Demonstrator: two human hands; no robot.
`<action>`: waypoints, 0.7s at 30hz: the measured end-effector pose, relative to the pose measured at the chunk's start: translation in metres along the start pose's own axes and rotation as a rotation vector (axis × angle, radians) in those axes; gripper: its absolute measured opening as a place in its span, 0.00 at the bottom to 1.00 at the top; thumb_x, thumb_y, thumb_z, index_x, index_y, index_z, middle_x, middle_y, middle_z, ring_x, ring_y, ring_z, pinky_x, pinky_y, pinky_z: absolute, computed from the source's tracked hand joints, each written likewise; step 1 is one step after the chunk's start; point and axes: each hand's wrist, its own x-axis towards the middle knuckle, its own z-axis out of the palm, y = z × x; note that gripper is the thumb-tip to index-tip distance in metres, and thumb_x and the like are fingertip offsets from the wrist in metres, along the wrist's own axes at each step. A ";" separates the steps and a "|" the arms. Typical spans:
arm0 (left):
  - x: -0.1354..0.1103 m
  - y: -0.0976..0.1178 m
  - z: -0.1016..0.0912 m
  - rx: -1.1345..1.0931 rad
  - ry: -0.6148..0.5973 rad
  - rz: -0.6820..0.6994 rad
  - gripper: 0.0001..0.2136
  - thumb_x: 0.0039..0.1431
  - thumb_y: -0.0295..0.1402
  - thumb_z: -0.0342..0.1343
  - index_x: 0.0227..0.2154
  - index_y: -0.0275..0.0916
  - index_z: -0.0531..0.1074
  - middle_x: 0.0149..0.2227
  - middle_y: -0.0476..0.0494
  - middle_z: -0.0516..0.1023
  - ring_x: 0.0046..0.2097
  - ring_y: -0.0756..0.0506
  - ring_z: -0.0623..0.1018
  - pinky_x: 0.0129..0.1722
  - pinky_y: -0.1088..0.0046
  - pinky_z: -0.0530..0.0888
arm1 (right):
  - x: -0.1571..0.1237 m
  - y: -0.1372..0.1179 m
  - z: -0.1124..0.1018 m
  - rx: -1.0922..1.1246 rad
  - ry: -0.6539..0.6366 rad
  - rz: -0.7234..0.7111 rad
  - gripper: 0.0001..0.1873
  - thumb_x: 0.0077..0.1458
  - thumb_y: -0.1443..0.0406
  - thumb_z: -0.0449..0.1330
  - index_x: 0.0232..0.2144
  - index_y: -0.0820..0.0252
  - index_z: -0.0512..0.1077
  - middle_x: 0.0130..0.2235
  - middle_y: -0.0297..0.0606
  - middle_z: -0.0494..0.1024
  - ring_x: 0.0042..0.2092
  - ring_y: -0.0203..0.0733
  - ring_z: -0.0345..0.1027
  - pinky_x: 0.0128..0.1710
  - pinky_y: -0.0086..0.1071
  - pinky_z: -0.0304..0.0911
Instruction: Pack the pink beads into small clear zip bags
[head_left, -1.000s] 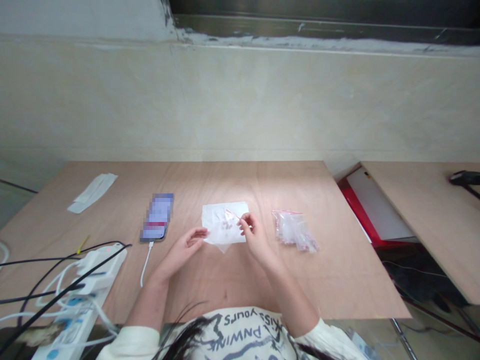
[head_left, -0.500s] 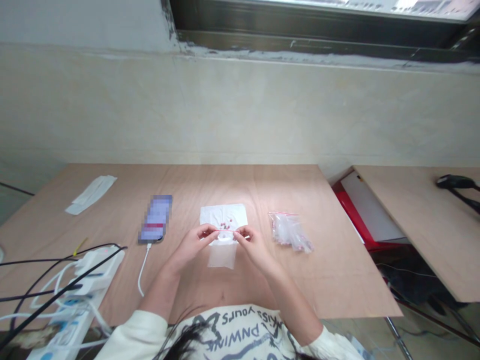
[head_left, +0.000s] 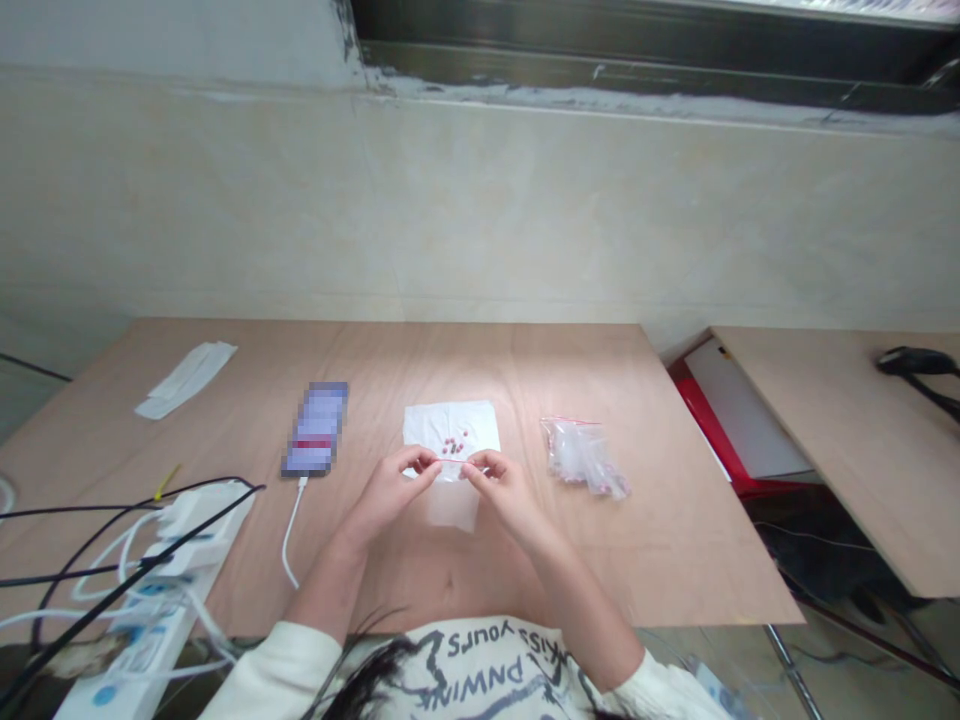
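Between my two hands a thin red cord (head_left: 451, 461) is stretched sideways. My left hand (head_left: 401, 480) pinches one end with thumb and forefinger. The other end is pinched the same way by my right hand (head_left: 496, 483). Just beyond the fingers, several small red beads (head_left: 452, 446) lie on a white tissue (head_left: 420, 420). A translucent plastic sheet or little bag (head_left: 454, 508) is on the table below the cord, partly covered by the tissue's near edge. Whether any bead is on the cord is too small to tell.
A clear zip bag (head_left: 585, 458) with small reddish pieces lies to the right. On the left are a phone (head_left: 315, 430) on a white charging cable (head_left: 289, 545), a folded white paper (head_left: 187, 380) and power strips (head_left: 176, 590) with tangled cords. A second table (head_left: 847, 430) stands at right.
The view has shifted slightly. My hands have come a little closer together, and the stretch of cord between them looks shorter. Both pinches hold.
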 end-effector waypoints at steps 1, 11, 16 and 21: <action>-0.001 0.000 0.001 -0.027 -0.021 0.000 0.08 0.51 0.35 0.49 0.25 0.36 0.68 0.27 0.49 0.71 0.32 0.49 0.70 0.34 0.75 0.65 | 0.000 0.001 0.001 0.003 0.003 -0.006 0.08 0.46 0.61 0.55 0.22 0.61 0.66 0.25 0.34 0.69 0.29 0.36 0.61 0.30 0.28 0.55; 0.010 0.002 0.008 0.005 -0.087 0.093 0.09 0.52 0.36 0.48 0.27 0.36 0.69 0.26 0.50 0.68 0.31 0.50 0.68 0.31 0.76 0.63 | 0.004 -0.005 0.006 -0.013 -0.016 -0.016 0.07 0.46 0.61 0.55 0.24 0.60 0.66 0.28 0.34 0.69 0.32 0.37 0.62 0.32 0.29 0.55; 0.013 0.005 0.006 0.038 -0.100 0.115 0.10 0.50 0.38 0.50 0.26 0.38 0.71 0.26 0.49 0.69 0.31 0.49 0.68 0.32 0.75 0.64 | 0.009 -0.004 0.002 0.061 0.019 0.010 0.08 0.42 0.61 0.58 0.20 0.60 0.66 0.23 0.32 0.68 0.28 0.35 0.61 0.30 0.28 0.55; 0.008 -0.005 0.002 -0.012 -0.063 0.050 0.09 0.50 0.37 0.50 0.26 0.37 0.71 0.28 0.48 0.71 0.32 0.48 0.69 0.33 0.74 0.65 | 0.006 -0.003 0.001 0.007 0.075 0.045 0.07 0.39 0.62 0.60 0.19 0.60 0.68 0.22 0.33 0.69 0.26 0.35 0.60 0.29 0.29 0.54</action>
